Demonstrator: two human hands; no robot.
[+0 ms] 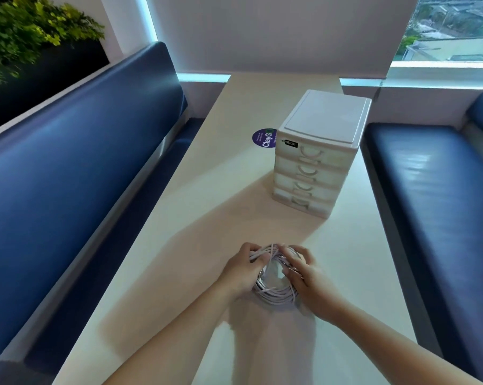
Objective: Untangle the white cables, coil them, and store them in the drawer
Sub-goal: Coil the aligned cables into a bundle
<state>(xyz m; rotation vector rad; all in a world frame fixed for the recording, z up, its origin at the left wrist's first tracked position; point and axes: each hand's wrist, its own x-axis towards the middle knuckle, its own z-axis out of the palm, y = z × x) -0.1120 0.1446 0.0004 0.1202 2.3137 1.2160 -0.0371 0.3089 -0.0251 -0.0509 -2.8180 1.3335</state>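
Note:
A round coil of white cables [275,294] lies on the pale table [179,245] in front of me, between both hands. My left hand [241,270] grips the coil's left side, its fingers curled over the strands. On the right side my right hand [304,273] holds the coil, fingertips pinching strands at the top. Further back stands a white plastic drawer unit [318,151] with several drawers, all closed.
A round purple sticker [264,138] lies on the table left of the drawer unit. Blue padded benches [82,168] run along both sides of the table. A window [454,29] is at the far right, and plants [26,31] at the far left.

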